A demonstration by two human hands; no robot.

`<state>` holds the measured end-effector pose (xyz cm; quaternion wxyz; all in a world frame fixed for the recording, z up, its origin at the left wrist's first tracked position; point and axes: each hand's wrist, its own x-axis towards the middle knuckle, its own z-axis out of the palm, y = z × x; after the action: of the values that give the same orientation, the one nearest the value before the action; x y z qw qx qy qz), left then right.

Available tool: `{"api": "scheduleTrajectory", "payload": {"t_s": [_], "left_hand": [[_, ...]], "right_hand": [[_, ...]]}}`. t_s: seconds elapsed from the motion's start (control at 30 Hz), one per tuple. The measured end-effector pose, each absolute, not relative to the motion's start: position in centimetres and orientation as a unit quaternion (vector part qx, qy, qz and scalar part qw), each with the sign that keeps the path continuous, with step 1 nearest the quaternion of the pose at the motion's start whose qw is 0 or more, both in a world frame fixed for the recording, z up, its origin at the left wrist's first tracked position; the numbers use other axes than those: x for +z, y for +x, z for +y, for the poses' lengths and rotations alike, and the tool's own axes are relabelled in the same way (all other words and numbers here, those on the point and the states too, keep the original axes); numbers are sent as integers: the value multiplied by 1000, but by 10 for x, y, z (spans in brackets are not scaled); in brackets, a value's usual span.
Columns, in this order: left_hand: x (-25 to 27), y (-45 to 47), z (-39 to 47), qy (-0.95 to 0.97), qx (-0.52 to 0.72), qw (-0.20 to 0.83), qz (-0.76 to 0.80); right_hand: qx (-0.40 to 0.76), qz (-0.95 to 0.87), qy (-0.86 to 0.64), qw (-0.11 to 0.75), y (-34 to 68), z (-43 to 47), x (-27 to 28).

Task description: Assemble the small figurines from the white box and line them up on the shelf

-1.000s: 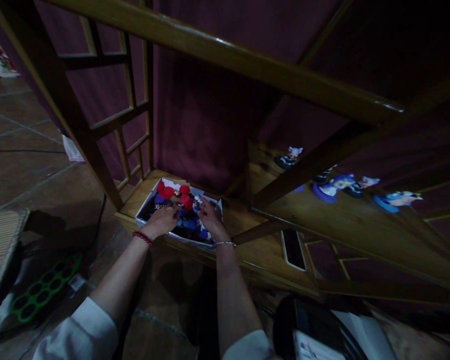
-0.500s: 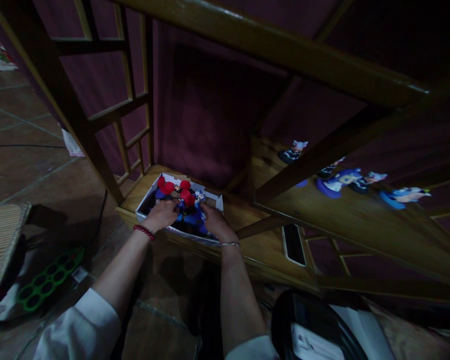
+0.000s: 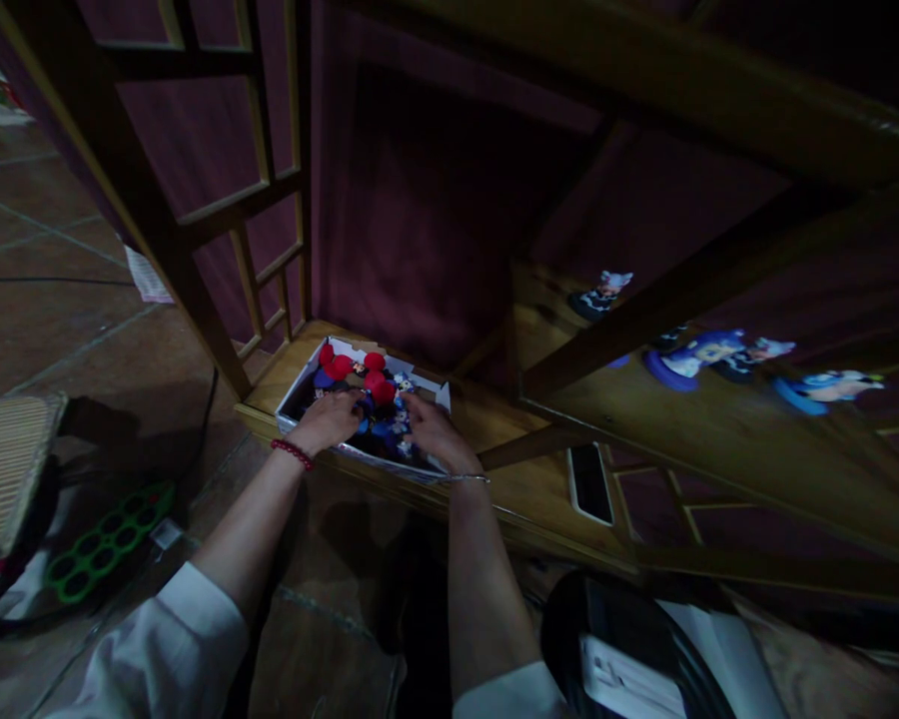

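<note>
A shallow white cardboard box [image 3: 291, 397] on the wooden shelf holds several small figurines, many blue and white, some with red rounded parts. My left hand [image 3: 328, 420] reaches over its near left side, fingers bent around a dark blue figurine [image 3: 361, 409]; a red bead bracelet is on that wrist. Inside the right part of the box is my right hand [image 3: 436, 431], with its fingers stretched out beside a blue-and-white figurine [image 3: 403, 383]. That wrist wears a thin silver bracelet. Dim light and the hands hide part of the contents.
A phone [image 3: 590, 483] lies on the lower shelf [image 3: 524, 489] to the right. Several figurines, one on a purple base [image 3: 670, 369], stand on the raised shelf [image 3: 644, 429]. Wooden lattice [image 3: 244, 210] rises at left. A green holed tray [image 3: 109, 544] lies low at left.
My view has shifted slightly, so the shelves and figurines sit a little differently in it. Both hands stay in the box, with only small finger movements.
</note>
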<state>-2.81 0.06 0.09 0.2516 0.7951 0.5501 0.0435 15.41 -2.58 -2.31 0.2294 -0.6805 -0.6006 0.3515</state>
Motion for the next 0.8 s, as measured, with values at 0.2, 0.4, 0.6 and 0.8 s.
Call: {"api": "scheduleTrajectory", "payload": {"t_s": [0.2, 0.4, 0.6, 0.8], "left_hand": [[2, -28, 0, 794, 40, 259, 549], [1, -27, 1, 792, 39, 255, 553], [1, -27, 0, 795, 35, 250, 552], [-1, -28, 0, 798, 35, 243, 550]], "right_hand": [[309, -592, -704, 241, 158, -23, -24], [257, -646, -709, 116, 157, -30, -11], [245, -675, -695, 29, 152, -37, -3], [282, -671, -684, 45, 152, -37, -6]]}}
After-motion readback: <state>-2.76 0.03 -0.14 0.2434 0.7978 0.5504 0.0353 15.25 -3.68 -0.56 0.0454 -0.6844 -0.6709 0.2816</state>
